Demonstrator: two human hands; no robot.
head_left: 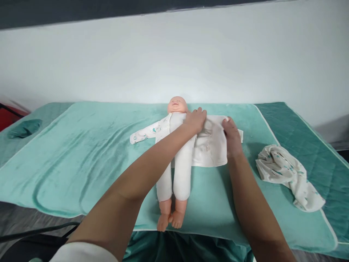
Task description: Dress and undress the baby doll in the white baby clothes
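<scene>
A baby doll (pixel 182 171) lies on its back with its head toward the wall, in a white body with bare feet. A white printed baby shirt (pixel 209 151) is spread out beside it on the right. The shirt's other sleeve (pixel 144 135) covers the doll's arm on the left. My left hand (pixel 195 120) is closed at the doll's shoulder on the right, fingers curled over the upper arm, which is mostly hidden. My right hand (pixel 231 136) grips the shirt at its outer edge, near the sleeve; its fingertips are partly covered by cloth.
Bunched white printed baby clothing (pixel 289 174) lies to the right on the green padded bed cover (pixel 81 156). A face hole (pixel 24 128) is at the bed's left end. A white wall (pixel 174 58) rises behind the bed.
</scene>
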